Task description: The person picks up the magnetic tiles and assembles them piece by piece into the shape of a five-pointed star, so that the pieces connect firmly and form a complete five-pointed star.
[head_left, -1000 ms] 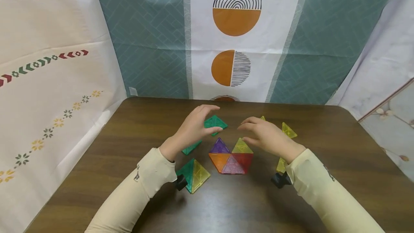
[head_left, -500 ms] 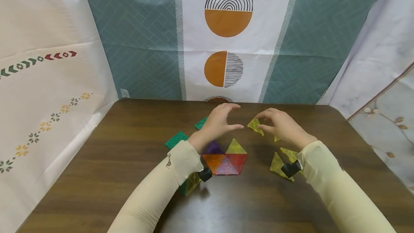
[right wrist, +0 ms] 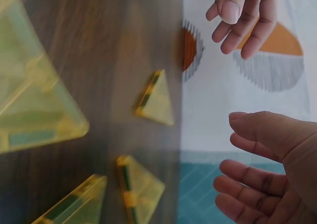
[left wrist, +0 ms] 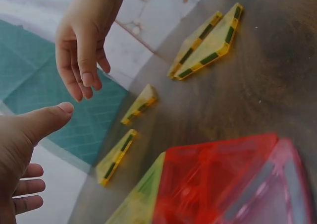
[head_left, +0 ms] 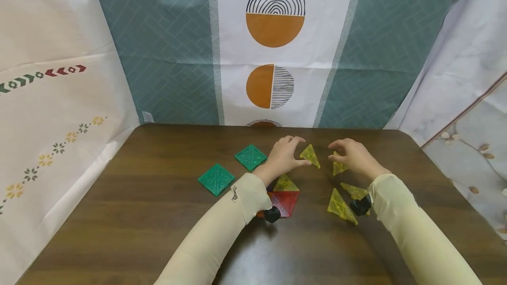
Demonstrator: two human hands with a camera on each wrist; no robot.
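My left hand (head_left: 283, 157) hovers over the coloured triangular magnetic tiles, thumb and fingers spread apart with nothing between them. Just right of its fingertips lies a yellow triangle tile (head_left: 310, 156). My right hand (head_left: 354, 158) is also spread and holds nothing; beneath its fingers is a second yellow triangle tile (head_left: 338, 166). In the left wrist view both hands face each other above the table. Under my left wrist, a cluster joins a yellow tile (head_left: 286, 184), a red tile (head_left: 288, 200) and a pink one, with an orange tile mostly hidden by the sleeve.
Two green diamonds, a nearer one (head_left: 216, 179) and a farther one (head_left: 251, 157), lie left of my left hand. Near my right wrist are more yellow tiles (head_left: 341, 206), partly behind the black wrist camera (head_left: 360, 206). A patterned cloth (head_left: 273, 56) hangs behind the table.
My left hand has moved right, away from the green tiles and towards the yellow ones. The right hand has also shifted right, and is now apart from the far yellow tile.
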